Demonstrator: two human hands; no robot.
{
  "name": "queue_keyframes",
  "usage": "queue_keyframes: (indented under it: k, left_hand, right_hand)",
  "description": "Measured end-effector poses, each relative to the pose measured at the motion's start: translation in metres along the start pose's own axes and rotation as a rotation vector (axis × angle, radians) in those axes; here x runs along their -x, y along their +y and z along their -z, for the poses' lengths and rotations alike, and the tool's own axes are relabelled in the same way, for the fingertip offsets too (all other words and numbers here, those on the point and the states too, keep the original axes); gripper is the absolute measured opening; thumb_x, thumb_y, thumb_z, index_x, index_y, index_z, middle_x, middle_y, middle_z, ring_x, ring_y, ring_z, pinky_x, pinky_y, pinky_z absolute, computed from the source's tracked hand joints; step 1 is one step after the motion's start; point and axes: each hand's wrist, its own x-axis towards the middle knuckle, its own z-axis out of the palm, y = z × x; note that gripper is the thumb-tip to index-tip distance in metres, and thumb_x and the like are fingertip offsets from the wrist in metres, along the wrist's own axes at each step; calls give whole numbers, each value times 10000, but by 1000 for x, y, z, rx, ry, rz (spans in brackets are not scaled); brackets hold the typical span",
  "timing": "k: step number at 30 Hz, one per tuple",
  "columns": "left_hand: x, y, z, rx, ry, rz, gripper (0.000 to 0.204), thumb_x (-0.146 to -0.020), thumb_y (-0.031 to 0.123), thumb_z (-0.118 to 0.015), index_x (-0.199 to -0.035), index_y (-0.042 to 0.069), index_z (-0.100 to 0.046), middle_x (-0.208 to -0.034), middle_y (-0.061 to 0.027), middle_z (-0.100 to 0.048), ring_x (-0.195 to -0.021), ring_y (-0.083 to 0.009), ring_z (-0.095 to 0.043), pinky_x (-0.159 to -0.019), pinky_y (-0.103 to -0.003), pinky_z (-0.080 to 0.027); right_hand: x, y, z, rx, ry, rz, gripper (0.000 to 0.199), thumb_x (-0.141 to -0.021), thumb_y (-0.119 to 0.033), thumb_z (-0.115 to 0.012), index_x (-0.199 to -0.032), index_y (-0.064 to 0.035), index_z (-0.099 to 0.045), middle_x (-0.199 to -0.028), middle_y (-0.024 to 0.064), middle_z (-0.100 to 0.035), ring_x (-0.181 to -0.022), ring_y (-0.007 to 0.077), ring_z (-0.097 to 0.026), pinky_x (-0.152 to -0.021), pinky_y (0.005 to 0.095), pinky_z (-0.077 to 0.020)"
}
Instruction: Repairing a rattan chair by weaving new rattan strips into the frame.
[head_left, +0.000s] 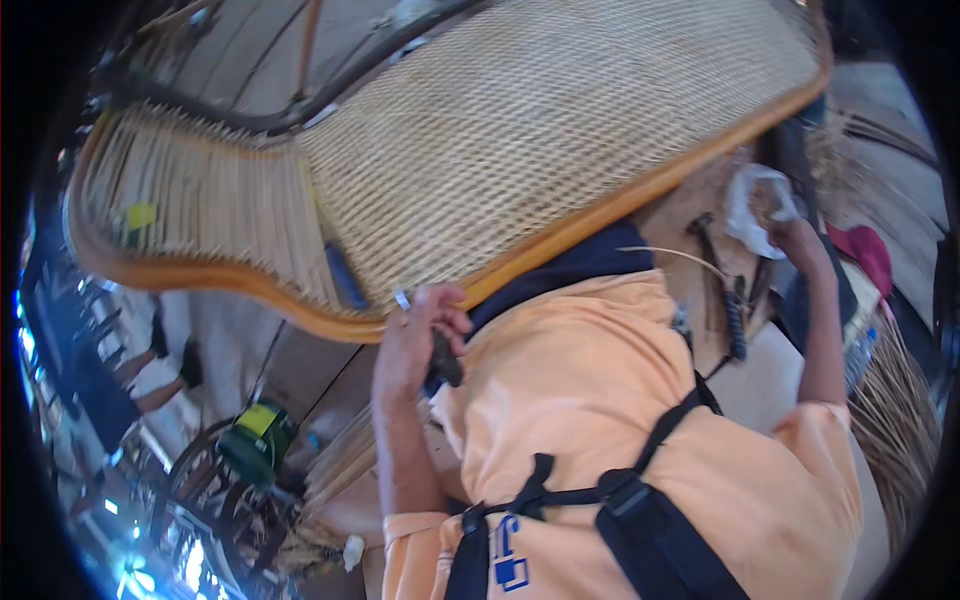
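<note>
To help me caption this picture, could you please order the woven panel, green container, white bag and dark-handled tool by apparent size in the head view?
Woven panel
Green container, white bag: too alike to rank
Dark-handled tool

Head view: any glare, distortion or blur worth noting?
Head view, lower left: blue-white glare; head view, edges: dark fisheye border; head view, upper middle: woven panel slightly soft, weave readable; head view, right: white bag lacks fine detail.

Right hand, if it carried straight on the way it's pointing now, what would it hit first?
Most likely the white plastic bag; the right hand seems already at its edge, though depth is unclear.
</note>
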Motion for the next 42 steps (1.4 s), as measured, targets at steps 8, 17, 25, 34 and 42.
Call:
queue_keyframes:
  k: [8,17,25,34,42]
  left_hand:
    - [16,-28,19,259,382,-66,243,-905,273,-561,-885,31,-551,-634,-3,-454,-430,-80,-420,-432,-230,-392]
    - [23,12,-29,195,216,-429,420,-961,350,-369,-1006,-12,-576,-873,-80,-576,-797,-161,-549,-781,-285,-449]
    - [-17,50,-11,-284,473,-677,459,-866,271,-583,-1194,-26,-461,-1182,-191,-475,-1111,-300,-458,-954,-377,-355]
    - [-66,29,58,-15,609,-187,347,-860,275,-575,-1024,-27,-527,-785,-81,-506,-666,-160,-473,-612,-281,-378]
    - [-34,-14,65,144,839,-189,260,-913,225,-520,-774,9,-554,-563,12,-419,-479,-50,-378,-428,-234,-316]
  right_hand:
    - [32,19,-67,92,-43,20,168,-689,-134,-579,-800,-40,-663,-790,203,-629,-755,355,-623,-684,429,-486]
    - [32,-204,-5,-333,143,431,436,-777,-179,-624,-1177,-30,-538,-1138,161,-563,-1077,294,-530,-919,354,-414]
    - [57,-359,-35,-856,-367,842,485,-772,-176,-657,-1198,-27,-481,-876,93,-578,-706,190,-537,-670,315,-446]
    - [30,-256,-52,-681,47,495,334,-807,-136,-628,-1098,-16,-519,-799,24,-495,-732,122,-457,-680,288,-419]
    - [39,-141,-111,-342,415,179,322,-874,-183,-568,-1136,-16,-485,-935,157,-570,-845,286,-554,-764,346,-443]
